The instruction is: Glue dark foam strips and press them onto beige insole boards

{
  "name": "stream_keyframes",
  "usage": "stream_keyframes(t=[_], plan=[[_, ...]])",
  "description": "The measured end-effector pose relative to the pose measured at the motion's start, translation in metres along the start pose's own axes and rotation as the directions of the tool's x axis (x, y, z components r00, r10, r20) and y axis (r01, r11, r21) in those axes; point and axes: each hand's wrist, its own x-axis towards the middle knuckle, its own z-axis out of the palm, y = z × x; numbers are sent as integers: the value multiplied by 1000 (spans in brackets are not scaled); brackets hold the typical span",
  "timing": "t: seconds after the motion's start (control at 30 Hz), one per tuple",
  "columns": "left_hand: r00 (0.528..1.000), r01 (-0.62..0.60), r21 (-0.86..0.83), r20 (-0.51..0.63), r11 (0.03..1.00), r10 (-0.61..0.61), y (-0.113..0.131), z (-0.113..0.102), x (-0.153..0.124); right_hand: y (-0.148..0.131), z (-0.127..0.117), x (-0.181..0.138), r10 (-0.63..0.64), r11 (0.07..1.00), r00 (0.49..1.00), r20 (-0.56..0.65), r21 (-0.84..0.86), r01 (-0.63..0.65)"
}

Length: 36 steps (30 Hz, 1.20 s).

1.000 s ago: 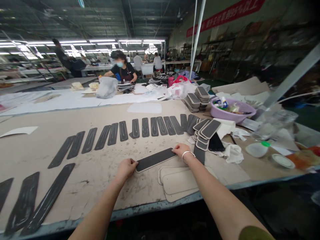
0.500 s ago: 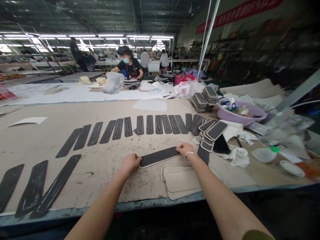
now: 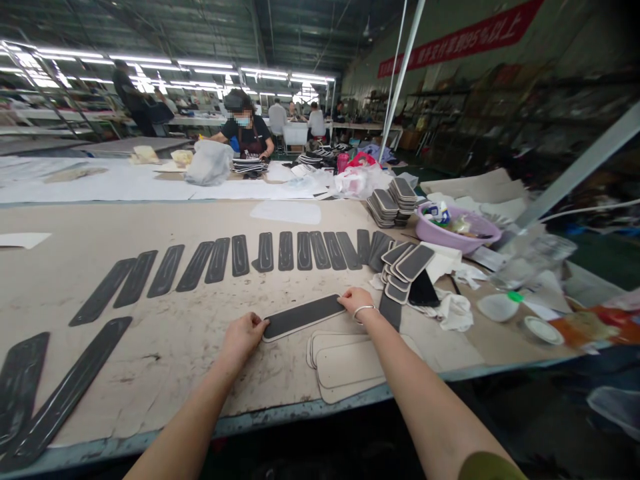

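Observation:
A long dark grey panel with a pale rim [image 3: 303, 317] lies slightly slanted between my hands, low over or on the table. My left hand [image 3: 245, 337] pinches its left end; my right hand [image 3: 354, 303], with a bracelet at the wrist, grips its right end. Just in front of it, pale beige panels [image 3: 345, 365] lie in a loose overlapping pile, partly under my right forearm. Beyond my hands runs a row of glossy dark strips [image 3: 286, 251], and more dark strips [image 3: 75, 387] lie at the left. A heap of finished-looking rimmed panels [image 3: 415, 262] is right of my right hand.
Stacked panels [image 3: 384, 207] stand at the back right beside a purple basin [image 3: 457, 233] holding bottles. White cloth [image 3: 456, 312], a clear bowl [image 3: 499, 307] and a round lid [image 3: 543, 330] lie to the right. A metal pole [image 3: 400, 87] rises behind. A masked co-worker [image 3: 254, 137] works across the table.
The view has turned slightly right, so the scene sits further left. Both hands keep hold of the same panel, which has hardly moved relative to the table.

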Motion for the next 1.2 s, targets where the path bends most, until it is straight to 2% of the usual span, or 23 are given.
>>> stream_keyframes(t=[0.2, 0.33, 0.43, 0.53, 0.6, 0.67, 0.83, 1.2], plan=[[999, -20, -20, -31, 1000, 20, -1, 2, 0, -3, 0, 1, 15, 1000, 1000, 2, -22, -15], [993, -45, -49, -109, 998, 39, -4, 5, -6, -4, 0, 1, 9, 999, 1000, 13, -35, -9], [982, -107, -69, -162, 992, 95, -12, 7, -18, -4, 0, 2, 0, 999, 1000, 23, -43, 1], [947, -278, -90, -192, 956, 257, -23, 9, -29, -4, 1, 3, -8, 999, 1000, 25, -46, 10], [890, -433, -89, -200, 897, 410, -29, 12, -33, -3, 1, 3, -13, 999, 1000, 25, -49, 15], [840, -525, -64, -200, 849, 504, -32, 15, -35, -3, 1, 3, -15, 998, 1000, 25, -53, 16], [831, -522, 0, -226, 853, 508, -29, 20, -34, -3, 1, 2, -12, 998, 1000, 22, -63, 13], [775, -578, 85, -252, 811, 579, -32, 24, -33, -7, -2, -1, 15, 997, 1000, 24, -78, -13]])
